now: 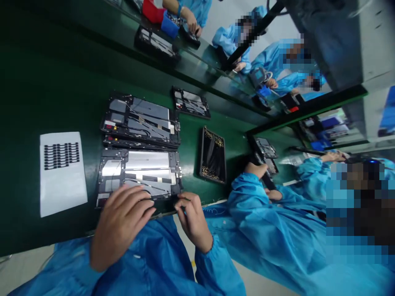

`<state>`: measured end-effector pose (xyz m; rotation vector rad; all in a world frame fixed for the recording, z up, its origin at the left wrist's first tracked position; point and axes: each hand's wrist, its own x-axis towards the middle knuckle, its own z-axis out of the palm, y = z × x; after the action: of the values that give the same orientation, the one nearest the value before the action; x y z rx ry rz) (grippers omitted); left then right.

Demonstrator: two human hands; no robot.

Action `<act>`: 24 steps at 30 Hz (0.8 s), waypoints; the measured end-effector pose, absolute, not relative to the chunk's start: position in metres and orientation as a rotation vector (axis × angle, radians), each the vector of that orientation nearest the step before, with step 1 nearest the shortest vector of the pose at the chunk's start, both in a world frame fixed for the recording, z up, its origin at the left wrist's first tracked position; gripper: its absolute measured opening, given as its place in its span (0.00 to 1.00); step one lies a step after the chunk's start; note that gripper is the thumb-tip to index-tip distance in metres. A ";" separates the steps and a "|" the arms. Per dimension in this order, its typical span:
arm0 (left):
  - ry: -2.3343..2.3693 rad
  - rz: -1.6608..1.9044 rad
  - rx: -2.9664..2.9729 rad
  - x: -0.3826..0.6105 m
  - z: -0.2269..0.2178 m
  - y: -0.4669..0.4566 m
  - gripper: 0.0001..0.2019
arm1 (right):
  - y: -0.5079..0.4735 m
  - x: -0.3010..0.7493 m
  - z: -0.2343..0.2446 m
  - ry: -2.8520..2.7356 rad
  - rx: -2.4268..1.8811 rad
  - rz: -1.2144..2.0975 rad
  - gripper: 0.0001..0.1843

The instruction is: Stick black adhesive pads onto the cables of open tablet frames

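An opened tablet-like device frame (148,160), with silver plates and dark ribbon cables, lies flat near the table's front edge. My left hand (123,218) rests over its lower left part, fingers stretched out and touching the near edge. At the lower right corner of the same frame, my right hand (194,222) has thumb and fingertips pinched together. Whatever is between those fingertips is too small or hidden to make out. Just behind lies a stack of similar device frames (140,117).
A white sheet (63,193) bearing rows of small black strips lies at left. Right of the frames stands a black tray (201,164) of dark cables with gold ends. Another device frame (191,102) lies farther back. A co-worker's sleeve (249,193) is close on the right.
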<state>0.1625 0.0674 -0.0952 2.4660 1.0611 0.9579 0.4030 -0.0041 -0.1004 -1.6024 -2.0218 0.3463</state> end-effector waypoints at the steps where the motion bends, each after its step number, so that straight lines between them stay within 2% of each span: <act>1: 1.046 0.936 2.461 0.179 -0.098 0.064 0.04 | -0.002 0.400 -0.102 -2.039 -1.592 0.320 0.07; 4: 1.097 0.904 2.444 0.207 -0.112 0.063 0.01 | 0.008 0.394 -0.105 -2.086 -1.559 0.267 0.07; 8: 1.129 0.890 2.433 0.212 -0.122 0.067 0.02 | 0.016 0.394 -0.110 -2.138 -1.550 0.265 0.06; 24: 1.140 0.871 2.386 0.212 -0.120 0.068 0.02 | 0.015 0.393 -0.113 -2.220 -1.577 0.232 0.09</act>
<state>0.2116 0.0675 -0.1202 2.3857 1.1395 0.8713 0.3933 0.0154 -0.1134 -1.5774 -2.2202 0.2324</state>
